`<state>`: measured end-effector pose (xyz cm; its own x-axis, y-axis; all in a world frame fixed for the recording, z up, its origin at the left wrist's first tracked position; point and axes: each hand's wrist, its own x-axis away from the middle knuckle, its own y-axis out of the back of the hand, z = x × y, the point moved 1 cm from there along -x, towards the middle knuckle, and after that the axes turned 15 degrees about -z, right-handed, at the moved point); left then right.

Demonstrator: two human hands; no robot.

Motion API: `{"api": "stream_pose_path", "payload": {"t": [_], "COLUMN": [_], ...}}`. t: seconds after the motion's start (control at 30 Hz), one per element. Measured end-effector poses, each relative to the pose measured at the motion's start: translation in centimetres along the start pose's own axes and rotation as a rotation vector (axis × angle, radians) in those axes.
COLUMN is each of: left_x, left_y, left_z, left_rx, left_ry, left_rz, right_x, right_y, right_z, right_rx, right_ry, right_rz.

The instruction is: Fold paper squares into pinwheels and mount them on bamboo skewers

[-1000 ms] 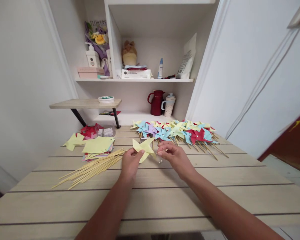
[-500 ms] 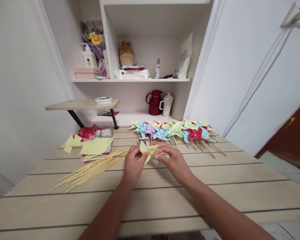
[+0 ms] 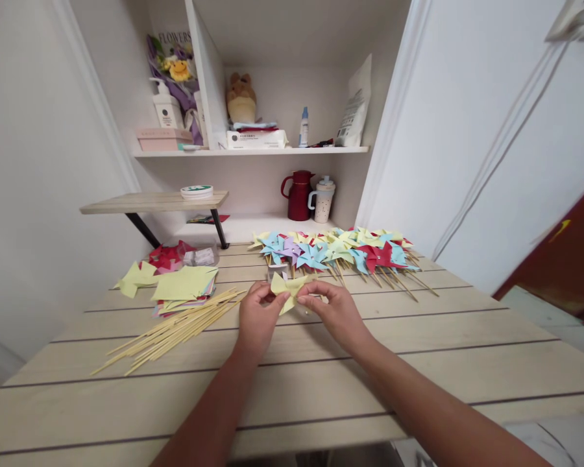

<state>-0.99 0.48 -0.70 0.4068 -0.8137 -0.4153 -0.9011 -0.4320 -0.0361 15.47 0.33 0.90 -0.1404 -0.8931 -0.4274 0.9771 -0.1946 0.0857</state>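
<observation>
A yellow paper pinwheel [image 3: 288, 285] is held up between both hands over the table. My left hand [image 3: 260, 314] pinches its left side between thumb and fingers. From the right, my right hand [image 3: 333, 308] grips it with thumb and forefinger near the middle. Just behind it stands a small box [image 3: 277, 272], partly hidden. Thin wooden sticks [image 3: 175, 332] lie loose to the left of my left hand. Beyond them is a stack of yellow and coloured paper squares [image 3: 183, 284], with a yellow cut paper piece [image 3: 136, 277] beside it.
Finished pinwheels on sticks [image 3: 340, 251] crowd the table's back right. Red paper pieces [image 3: 168, 256] and a clear box [image 3: 199, 257] sit below a small raised shelf [image 3: 156, 202]. A red jug [image 3: 300, 196] and a cup [image 3: 324, 200] stand behind in the cabinet.
Both hands still hold the yellow pinwheel, with only small finger shifts at its centre. The whole view has moved slightly.
</observation>
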Motion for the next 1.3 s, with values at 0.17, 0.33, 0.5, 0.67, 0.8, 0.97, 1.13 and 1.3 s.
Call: {"api": "stream_pose_path", "payload": {"t": [0.17, 0.33, 0.5, 0.67, 0.8, 0.97, 1.13, 1.3], "left_x": [0.1, 0.4, 0.7, 0.8, 1.0, 1.4, 1.6, 1.7], "left_y": [-0.1, -0.3, -0.6, -0.7, -0.8, -1.1, -1.4, -1.4], "left_z": [0.2, 0.0, -0.3, -0.5, -0.6, -0.9, -0.9, -0.7], "left_rx": [0.029, 0.074, 0.136, 0.203, 0.229, 0.311, 0.331, 0.337], "left_ry": [0.047, 0.053, 0.117, 0.181, 0.276, 0.425, 0.445, 0.448], "left_rz": [-0.005, 0.026, 0.018, 0.043, 0.027, 0.000, -0.027, -0.029], "right_x": [0.2, 0.1, 0.0, 0.0, 0.0, 0.0, 0.3, 0.3], "right_y": [0.0, 0.0, 0.1, 0.2, 0.2, 0.0, -0.1, -0.1], "right_z": [0.3, 0.3, 0.3, 0.3, 0.2, 0.0, 0.1, 0.5], "right_rx": [0.038, 0.068, 0.112, 0.113, 0.128, 0.180, 0.213, 0.231], "right_ry": [0.075, 0.154, 0.213, 0.226, 0.249, 0.291, 0.322, 0.355], "right_rz": [0.001, -0.040, -0.037, -0.049, -0.045, -0.058, -0.067, -0.052]}}
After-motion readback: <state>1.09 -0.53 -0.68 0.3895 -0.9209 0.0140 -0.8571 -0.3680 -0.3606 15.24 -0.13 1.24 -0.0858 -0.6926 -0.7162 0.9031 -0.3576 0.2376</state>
